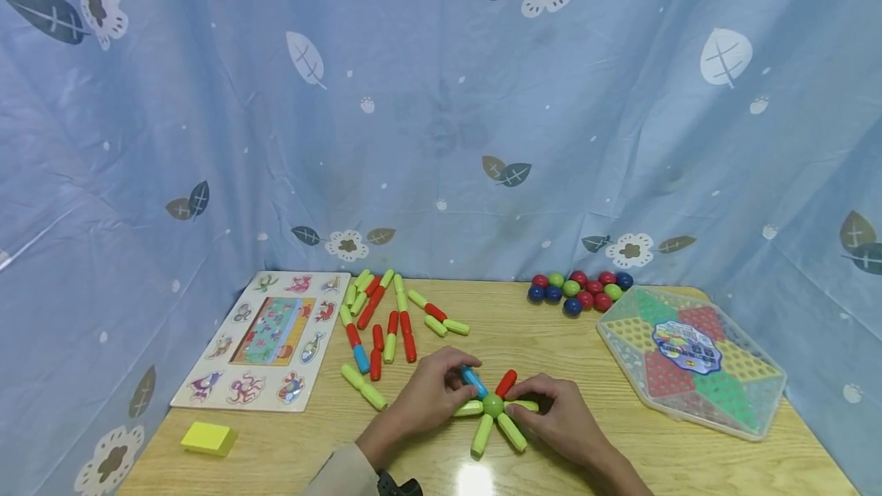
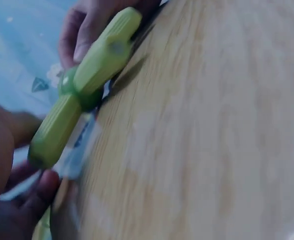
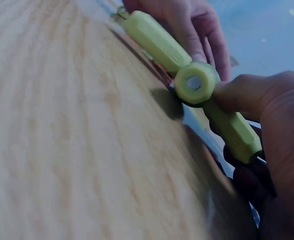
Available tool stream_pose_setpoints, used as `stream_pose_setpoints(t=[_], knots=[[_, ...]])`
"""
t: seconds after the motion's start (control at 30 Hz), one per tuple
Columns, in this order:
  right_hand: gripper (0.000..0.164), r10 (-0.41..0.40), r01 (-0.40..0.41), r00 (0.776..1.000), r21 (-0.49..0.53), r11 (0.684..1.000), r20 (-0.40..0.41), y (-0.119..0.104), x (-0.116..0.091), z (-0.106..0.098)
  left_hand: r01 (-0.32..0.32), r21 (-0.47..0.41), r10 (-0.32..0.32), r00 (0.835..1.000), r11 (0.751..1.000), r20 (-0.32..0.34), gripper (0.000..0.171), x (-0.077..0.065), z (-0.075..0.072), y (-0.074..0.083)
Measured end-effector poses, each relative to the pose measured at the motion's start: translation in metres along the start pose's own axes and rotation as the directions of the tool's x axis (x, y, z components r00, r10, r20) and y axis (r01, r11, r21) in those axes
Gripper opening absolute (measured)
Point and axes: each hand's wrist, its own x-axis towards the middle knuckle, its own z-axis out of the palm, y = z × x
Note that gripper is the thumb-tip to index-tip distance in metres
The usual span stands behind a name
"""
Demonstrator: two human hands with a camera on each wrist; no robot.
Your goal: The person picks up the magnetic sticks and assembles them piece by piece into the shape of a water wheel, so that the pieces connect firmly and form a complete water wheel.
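In the head view, a green ball (image 1: 492, 405) sits at the centre of a star of magnetic sticks on the table. My left hand (image 1: 429, 395) pinches the blue magnetic stick (image 1: 473, 381) at the ball's upper left. My right hand (image 1: 561, 418) grips the yellow-green magnetic stick (image 1: 529, 406) on the ball's right side, thumb beside the ball. A red stick (image 1: 506, 383) points up and right. Two yellow-green sticks (image 1: 482, 435) spread toward the front, and another (image 1: 468, 409) points left below my left hand. The right wrist view shows a round silver stick end (image 3: 193, 82).
Several red, yellow-green and blue sticks (image 1: 405, 324) lie at the back left, near a sea-animal puzzle board (image 1: 299, 396). A yellow block (image 1: 209, 438) stands front left. Coloured balls (image 1: 586, 299) cluster at the back right beside a hexagonal game box (image 1: 692, 362). A blue curtain (image 1: 441, 136) surrounds the table.
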Motion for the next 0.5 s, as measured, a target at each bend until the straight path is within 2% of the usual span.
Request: stream_pose_setpoints(t=[0.1, 0.2, 0.33, 0.5], knots=[[0.013, -0.020, 0.018, 0.999, -0.036, 0.999, -0.049, 0.000, 0.000, 0.004, 0.023, 0.131, -0.006, 0.992, 0.991, -0.126, 0.042, -0.001, 0.003, 0.008], [0.015, -0.022, 0.013, 0.993, -0.079, 0.997, -0.118, -0.002, 0.000, 0.011, 0.076, 0.251, -0.015, 0.972, 0.965, -0.236, 0.044, -0.003, 0.007, 0.018], [0.018, 0.015, -0.036, 0.983, -0.112, 0.993, -0.183, -0.011, -0.001, 0.023, 0.113, 0.341, -0.024, 0.967, 0.933, -0.255, 0.038, -0.006, 0.013, 0.026], [0.011, 0.033, -0.059, 0.990, -0.188, 0.980, -0.138, -0.027, -0.006, 0.039, 0.114, 0.476, 0.019, 0.964, 0.872, -0.264, 0.017, -0.007, 0.019, 0.026]])
